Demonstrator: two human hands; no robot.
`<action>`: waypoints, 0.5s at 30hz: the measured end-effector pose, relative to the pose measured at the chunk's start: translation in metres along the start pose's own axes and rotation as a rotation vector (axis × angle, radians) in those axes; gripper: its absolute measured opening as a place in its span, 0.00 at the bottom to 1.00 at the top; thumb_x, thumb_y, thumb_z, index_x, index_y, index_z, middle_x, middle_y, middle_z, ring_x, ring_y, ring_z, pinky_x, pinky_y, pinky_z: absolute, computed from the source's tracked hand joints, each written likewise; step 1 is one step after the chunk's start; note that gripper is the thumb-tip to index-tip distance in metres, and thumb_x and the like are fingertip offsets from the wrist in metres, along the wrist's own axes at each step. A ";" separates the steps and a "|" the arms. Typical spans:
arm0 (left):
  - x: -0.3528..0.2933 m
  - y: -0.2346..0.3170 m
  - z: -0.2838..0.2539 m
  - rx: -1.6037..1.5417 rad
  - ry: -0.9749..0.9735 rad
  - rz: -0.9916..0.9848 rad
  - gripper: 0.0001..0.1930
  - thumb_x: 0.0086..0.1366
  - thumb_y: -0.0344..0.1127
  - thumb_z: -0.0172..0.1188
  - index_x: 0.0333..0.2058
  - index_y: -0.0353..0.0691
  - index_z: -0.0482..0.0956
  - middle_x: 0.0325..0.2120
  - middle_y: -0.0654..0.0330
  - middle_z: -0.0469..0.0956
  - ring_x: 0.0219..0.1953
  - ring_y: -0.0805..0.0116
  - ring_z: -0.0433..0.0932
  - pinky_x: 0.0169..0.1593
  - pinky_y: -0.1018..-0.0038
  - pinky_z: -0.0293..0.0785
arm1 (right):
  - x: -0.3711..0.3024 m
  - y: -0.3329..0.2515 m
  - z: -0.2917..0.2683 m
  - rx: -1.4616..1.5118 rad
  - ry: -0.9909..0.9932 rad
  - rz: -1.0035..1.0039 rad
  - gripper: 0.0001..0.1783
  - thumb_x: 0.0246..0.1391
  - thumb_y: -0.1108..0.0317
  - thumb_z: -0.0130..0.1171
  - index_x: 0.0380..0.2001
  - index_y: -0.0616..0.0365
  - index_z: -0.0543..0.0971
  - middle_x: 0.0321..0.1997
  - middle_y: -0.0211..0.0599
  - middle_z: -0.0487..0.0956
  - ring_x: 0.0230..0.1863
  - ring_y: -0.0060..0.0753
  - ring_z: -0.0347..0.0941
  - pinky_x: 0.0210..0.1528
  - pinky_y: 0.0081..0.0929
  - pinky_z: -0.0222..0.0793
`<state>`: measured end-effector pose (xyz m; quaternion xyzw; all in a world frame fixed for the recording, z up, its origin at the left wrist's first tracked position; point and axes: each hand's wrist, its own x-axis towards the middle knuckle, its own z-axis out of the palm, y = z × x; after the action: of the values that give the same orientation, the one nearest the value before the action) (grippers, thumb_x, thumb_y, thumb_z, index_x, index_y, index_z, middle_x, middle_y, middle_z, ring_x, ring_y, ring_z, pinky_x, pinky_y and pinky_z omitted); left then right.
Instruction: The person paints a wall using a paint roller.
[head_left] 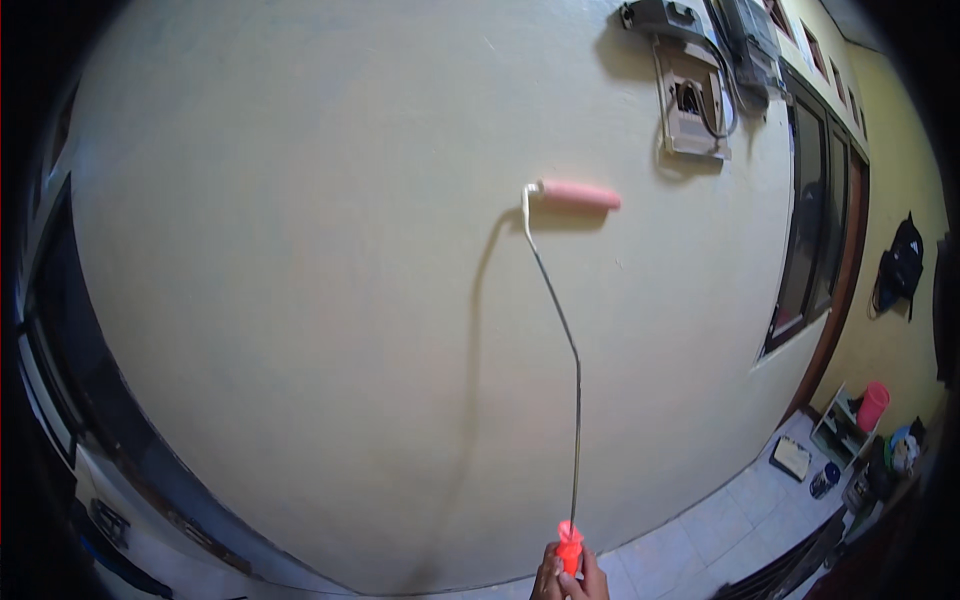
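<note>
A paint roller with a long thin metal rod [577,420] is raised against the cream wall [330,300]. Its pink roller sleeve [580,195] lies nearly level, with a shadow just beneath; whether it touches the wall I cannot tell. At the lower edge, my left hand [547,577] and my right hand [592,579] are closed side by side round the orange-red handle [569,548]. The lower parts of both hands are cut off by the frame.
Grey meter boxes [748,50] and an opened beige electrical box [693,100] with cables hang at upper right. Beyond are a dark-framed window [812,210], a black backpack [902,262], and a small shelf [842,425] with a pink bucket [873,405]. A dark opening [100,360] borders the left.
</note>
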<state>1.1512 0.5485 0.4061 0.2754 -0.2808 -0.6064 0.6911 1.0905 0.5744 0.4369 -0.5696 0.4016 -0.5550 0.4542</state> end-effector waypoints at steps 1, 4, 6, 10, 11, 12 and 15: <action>-0.001 0.004 0.003 0.017 0.004 0.001 0.19 0.62 0.53 0.52 0.36 0.40 0.69 0.22 0.63 0.68 0.21 0.71 0.69 0.25 0.75 0.68 | 0.005 -0.003 -0.001 -0.084 0.008 -0.102 0.28 0.55 0.67 0.53 0.58 0.63 0.60 0.39 0.40 0.73 0.37 0.24 0.70 0.37 0.23 0.69; -0.002 0.011 0.004 0.059 0.010 0.021 0.19 0.63 0.54 0.52 0.33 0.42 0.68 0.19 0.63 0.65 0.20 0.70 0.67 0.24 0.74 0.67 | 0.012 0.014 -0.021 -0.203 -0.051 -0.164 0.29 0.55 0.67 0.54 0.58 0.63 0.60 0.35 0.39 0.74 0.31 0.23 0.71 0.31 0.22 0.69; 0.016 0.016 -0.011 0.335 -0.060 0.253 0.19 0.65 0.52 0.45 0.31 0.39 0.68 0.24 0.60 0.67 0.25 0.72 0.69 0.24 0.77 0.65 | 0.015 0.003 -0.024 -0.174 -0.154 -0.034 0.24 0.56 0.66 0.55 0.54 0.64 0.65 0.21 0.31 0.73 0.17 0.18 0.67 0.19 0.17 0.63; 0.044 0.040 -0.004 0.689 -0.137 0.432 0.26 0.68 0.54 0.32 0.38 0.33 0.68 0.33 0.56 0.65 0.32 0.68 0.68 0.34 0.73 0.71 | 0.010 -0.023 -0.048 -0.027 -0.237 0.144 0.12 0.57 0.63 0.54 0.35 0.62 0.73 0.18 0.30 0.73 0.15 0.16 0.66 0.16 0.15 0.61; 0.065 0.050 0.001 0.758 -0.195 0.562 0.28 0.67 0.56 0.33 0.41 0.33 0.68 0.33 0.56 0.66 0.33 0.68 0.68 0.36 0.70 0.73 | 0.010 -0.018 -0.046 -0.026 -0.242 0.141 0.12 0.57 0.63 0.54 0.35 0.62 0.73 0.18 0.30 0.73 0.15 0.16 0.66 0.16 0.15 0.61; 0.083 0.065 0.014 0.825 -0.256 0.688 0.29 0.67 0.57 0.34 0.43 0.33 0.67 0.33 0.56 0.66 0.34 0.68 0.69 0.37 0.68 0.74 | 0.009 -0.005 -0.043 0.139 -0.274 0.167 0.13 0.58 0.60 0.53 0.35 0.61 0.73 0.18 0.31 0.73 0.14 0.17 0.66 0.16 0.16 0.60; 0.115 0.124 0.090 0.413 -0.275 0.368 0.33 0.65 0.63 0.34 0.48 0.35 0.66 0.30 0.58 0.66 0.30 0.70 0.68 0.32 0.68 0.73 | -0.008 -0.001 -0.039 0.412 -0.350 0.310 0.17 0.58 0.53 0.51 0.33 0.58 0.72 0.16 0.27 0.68 0.10 0.19 0.60 0.11 0.17 0.54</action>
<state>1.1830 0.4445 0.5640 0.2698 -0.5342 -0.4328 0.6742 1.0507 0.5791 0.4346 -0.4843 0.2787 -0.4423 0.7015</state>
